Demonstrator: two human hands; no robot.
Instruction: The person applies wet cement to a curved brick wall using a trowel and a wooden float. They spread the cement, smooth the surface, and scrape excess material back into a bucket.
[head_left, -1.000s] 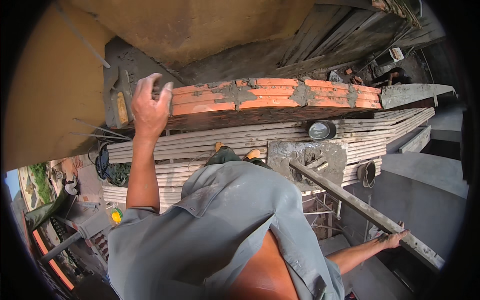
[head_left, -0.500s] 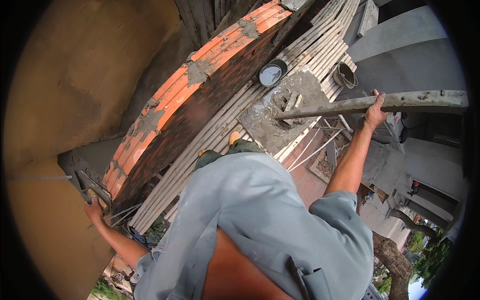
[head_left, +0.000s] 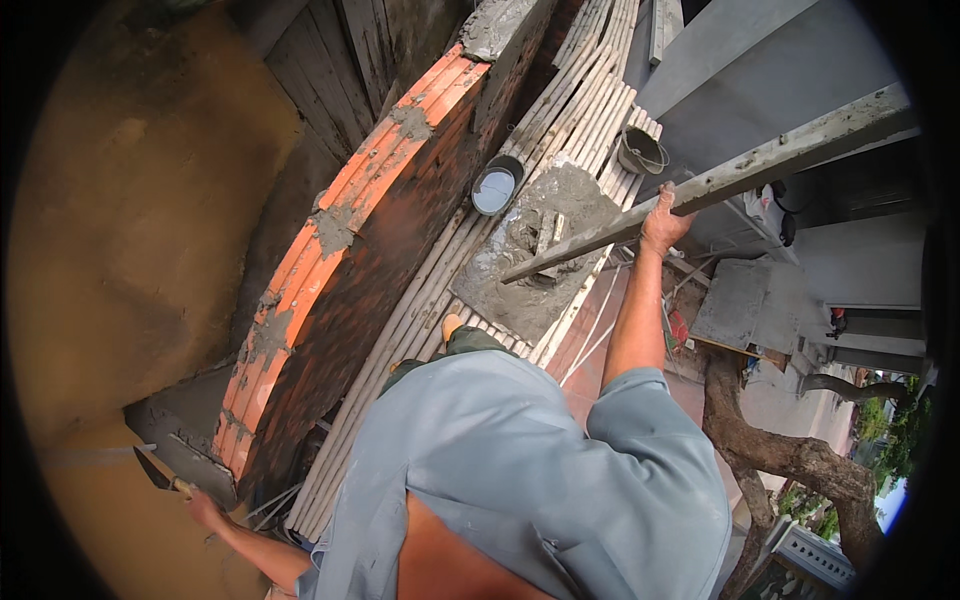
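Note:
My left hand (head_left: 205, 508) is closed round the handle of a trowel (head_left: 153, 469) at the lower left, just beyond the near end of a curved brick wall (head_left: 278, 318). The dark pointed blade tilts up and away from the wall. Out to the right, my right hand (head_left: 664, 222) grips a long, mortar-stained straightedge bar (head_left: 775, 155). Its low end lies over a mortar-covered board (head_left: 490, 292), and its other end rises toward the upper right. Grey mortar patches cover parts of the wall's orange top course.
A scaffold deck of poles (head_left: 395, 335) runs along the wall under my feet. On it stand a bucket of greyish liquid (head_left: 494, 190) and a dark bucket (head_left: 640, 152). Short wooden pieces (head_left: 548, 240) lie in the mortar. A tree trunk (head_left: 770, 450) stands at right.
The bar has tilted more steeply, its far end swinging up. My left hand has turned the trowel so its blade points away from the wall. The whole view has shifted somewhat.

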